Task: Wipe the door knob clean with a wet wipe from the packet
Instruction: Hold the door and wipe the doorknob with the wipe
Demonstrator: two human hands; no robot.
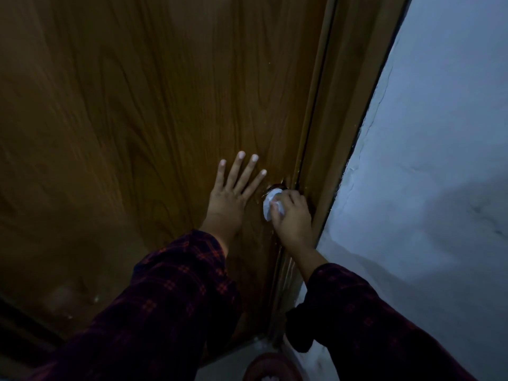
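Pressing our left hand [229, 193] flat against the wooden door [137, 105], fingers spread wide and holding nothing, we are curling our right hand [292, 218] around a white wet wipe [270, 203] bunched over the door knob [276, 187], which is mostly hiding beneath it near the frame [330, 133]. Plaid sleeves [170, 292] are covering both forearms; a pale wall [439, 160] is standing beside us.

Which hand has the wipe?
The right hand, closed over the white wet wipe at the door knob. The left hand lies flat on the door, fingers spread, empty.
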